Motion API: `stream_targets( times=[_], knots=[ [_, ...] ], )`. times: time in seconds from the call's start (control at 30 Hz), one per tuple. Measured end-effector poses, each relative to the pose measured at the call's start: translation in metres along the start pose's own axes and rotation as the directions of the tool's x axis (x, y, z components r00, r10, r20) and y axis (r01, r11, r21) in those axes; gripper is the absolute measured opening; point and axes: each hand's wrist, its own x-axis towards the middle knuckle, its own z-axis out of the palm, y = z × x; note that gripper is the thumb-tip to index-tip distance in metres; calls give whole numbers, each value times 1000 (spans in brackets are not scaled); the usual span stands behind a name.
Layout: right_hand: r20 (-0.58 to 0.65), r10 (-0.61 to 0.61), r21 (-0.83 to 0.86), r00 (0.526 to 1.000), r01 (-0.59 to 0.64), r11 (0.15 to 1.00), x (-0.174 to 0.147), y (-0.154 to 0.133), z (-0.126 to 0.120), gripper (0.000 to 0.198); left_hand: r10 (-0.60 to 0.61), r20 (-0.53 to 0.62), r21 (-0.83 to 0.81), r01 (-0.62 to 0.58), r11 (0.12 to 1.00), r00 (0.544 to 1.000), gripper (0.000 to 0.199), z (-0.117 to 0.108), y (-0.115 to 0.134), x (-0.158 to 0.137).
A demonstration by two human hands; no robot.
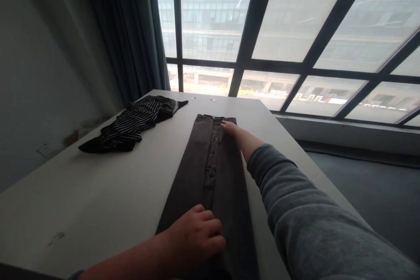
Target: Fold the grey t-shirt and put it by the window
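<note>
A dark grey-brown shirt (229, 170) lies in a long narrow strip on the table, its two sides folded inward. Between the folded sides, a strip with a black printed pattern shows, and the neckline is at the far end. Over the near part of the shirt is my left hand (200, 236), its fingers curled closed against the cloth; the fingertips are hidden underneath. My right hand (229, 127) reaches to the far right corner beside the neckline, with its fingers stretched out and resting on the fabric.
A crumpled black garment with white stripes (141, 118) lies at the table's far left. The white table (131, 197) ends at the right above a grey floor (354, 192). Large windows (213, 17) and a dark curtain (127, 26) stand behind it.
</note>
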Motion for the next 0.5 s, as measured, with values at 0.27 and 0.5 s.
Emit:
stream_targets(
  times=[0.27, 0.5],
  knots=[
    [115, 231, -36, 966, -229, 973, 4, -2, 44, 72, 162, 67, -88, -156, 984, 985, 20, 22, -12, -8],
    [-30, 280, -94, 960, -281, 955, 8, -4, 39, 62, 167, 47, -195, -155, 968, 985, 19, 44, -20, -13]
  ],
)
